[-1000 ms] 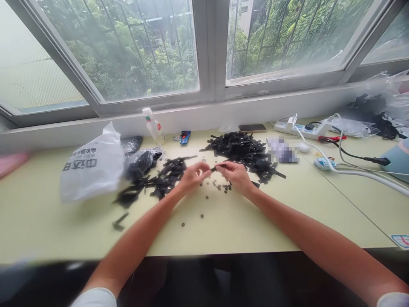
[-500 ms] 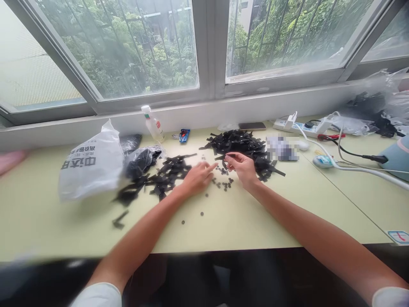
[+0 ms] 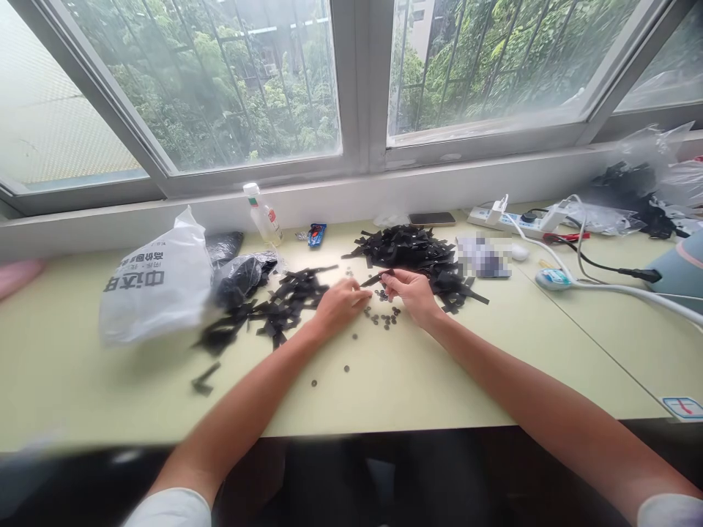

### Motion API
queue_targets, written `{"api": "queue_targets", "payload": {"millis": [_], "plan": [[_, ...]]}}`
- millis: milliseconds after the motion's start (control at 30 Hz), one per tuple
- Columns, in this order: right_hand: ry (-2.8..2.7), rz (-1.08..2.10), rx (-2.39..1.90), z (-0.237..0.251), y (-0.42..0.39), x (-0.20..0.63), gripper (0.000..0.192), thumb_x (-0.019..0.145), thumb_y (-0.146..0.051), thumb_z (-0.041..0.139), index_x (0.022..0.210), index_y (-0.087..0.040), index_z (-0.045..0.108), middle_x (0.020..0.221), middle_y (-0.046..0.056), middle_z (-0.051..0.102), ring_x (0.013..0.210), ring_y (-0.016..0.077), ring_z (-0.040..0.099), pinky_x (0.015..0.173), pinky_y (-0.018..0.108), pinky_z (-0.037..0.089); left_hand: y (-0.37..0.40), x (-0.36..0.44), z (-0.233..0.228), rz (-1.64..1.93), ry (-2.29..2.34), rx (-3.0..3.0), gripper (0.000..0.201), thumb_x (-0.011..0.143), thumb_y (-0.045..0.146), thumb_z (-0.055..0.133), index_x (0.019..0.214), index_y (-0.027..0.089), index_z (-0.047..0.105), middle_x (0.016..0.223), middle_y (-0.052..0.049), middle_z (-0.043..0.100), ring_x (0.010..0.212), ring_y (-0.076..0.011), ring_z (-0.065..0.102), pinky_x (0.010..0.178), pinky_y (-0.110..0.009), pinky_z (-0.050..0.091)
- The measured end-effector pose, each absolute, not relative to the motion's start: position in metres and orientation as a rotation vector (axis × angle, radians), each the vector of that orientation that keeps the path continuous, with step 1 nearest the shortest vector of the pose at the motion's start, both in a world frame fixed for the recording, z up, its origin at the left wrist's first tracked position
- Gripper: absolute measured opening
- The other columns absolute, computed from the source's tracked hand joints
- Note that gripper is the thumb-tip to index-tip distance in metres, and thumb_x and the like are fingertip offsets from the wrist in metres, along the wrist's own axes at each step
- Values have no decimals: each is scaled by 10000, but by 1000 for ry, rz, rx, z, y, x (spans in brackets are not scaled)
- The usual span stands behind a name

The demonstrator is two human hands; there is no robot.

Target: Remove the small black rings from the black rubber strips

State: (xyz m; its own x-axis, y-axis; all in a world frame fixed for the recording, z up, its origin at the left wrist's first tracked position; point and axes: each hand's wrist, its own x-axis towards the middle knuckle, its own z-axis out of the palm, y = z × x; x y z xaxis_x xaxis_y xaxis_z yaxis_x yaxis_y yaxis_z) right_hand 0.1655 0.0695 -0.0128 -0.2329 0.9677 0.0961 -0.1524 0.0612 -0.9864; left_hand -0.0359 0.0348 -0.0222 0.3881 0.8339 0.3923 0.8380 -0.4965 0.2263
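Nearest along the bench (image 3: 384, 395), two stray black buttons (image 3: 347, 368) lie apart from the main cluster of small black buttons (image 3: 384, 318); a sweeping forearm could likely knock them off the edge. Just beyond the cluster, the left hand (image 3: 340, 304) has its fingertips pinched together, apparently on something too small to make out. The right hand (image 3: 414, 291), just right of the cluster, pinches a black strip (image 3: 376, 278). A loose grip could drop it among the buttons. Farther back, the strip pile (image 3: 411, 252) could snag and spill forward.
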Motion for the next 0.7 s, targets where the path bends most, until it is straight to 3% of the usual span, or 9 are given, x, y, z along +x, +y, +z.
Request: {"api": "queue_targets", "payload": {"millis": [100,300,433,567,700], "plan": [[-1310,1376,-918,-15,71,166,332,739,-462,802,883,-166,758,669,17,639,582,122,546,575,269,479,35,-36,-23,-744,-1519,-2631,273,991,313,519,1186,272,706,1000,-68,635,884,-189,571,692,-287,453],[-1270,1378,-936,-12,71,167,279,791,-437,747,867,-174,692,776,50,693,612,138,597,575,280,503,37,-37,-25,-877,-1540,-2705,231,981,280,527,968,237,753,935,-66,633,880,-190,579,723,-300,465],[-1216,1443,-846,-4,66,167,194,808,-333,699,772,-193,571,849,59,702,572,113,548,445,235,385,36,-38,-23,-1016,-1589,-2802,178,955,233,554,929,190,724,937,-74,644,891,-198,584,752,-318,491],[-1177,1484,-813,2,63,167,175,789,-255,676,749,-207,513,627,-14,592,466,74,374,409,218,255,35,-40,-22,-1061,-1601,-2843,138,937,215,572,909,173,700,959,-81,648,871,-194,590,772,-341,507],[-1184,1505,-835,2,64,167,189,790,-289,704,773,-204,537,520,-73,424,460,69,309,439,221,217,34,-41,-23,-1086,-1628,-2849,74,914,185,597,887,164,662,925,-71,650,822,-179,587,764,-343,512]]}}
